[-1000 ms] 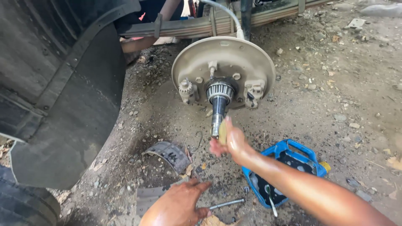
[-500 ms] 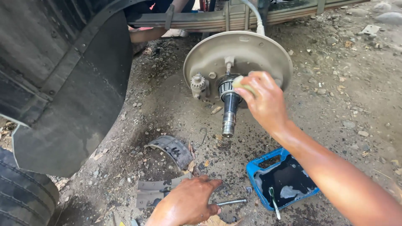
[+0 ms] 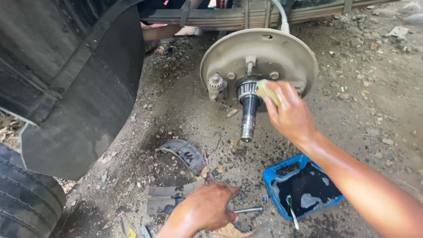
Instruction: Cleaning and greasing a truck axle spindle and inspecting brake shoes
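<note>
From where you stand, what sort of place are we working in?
Likely an outdoor, roadside-style vehicle repair spot: bare gravelly ground, a stripped axle spindle on its brake backing plate, and a blue tray of dark oil in the dirt.

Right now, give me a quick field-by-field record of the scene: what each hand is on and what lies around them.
right hand: presses a pale yellowish pad against the base of the axle shaft
left hand: flat on the dirt, on a metal rod
backing plate: round, tan, behind the shaft
brake shoes: curved, lying on the ground beside the left hand
blue tray: holds dark liquid and a small tool, under the right forearm
mudflap: black, at left, above a tyre
</note>
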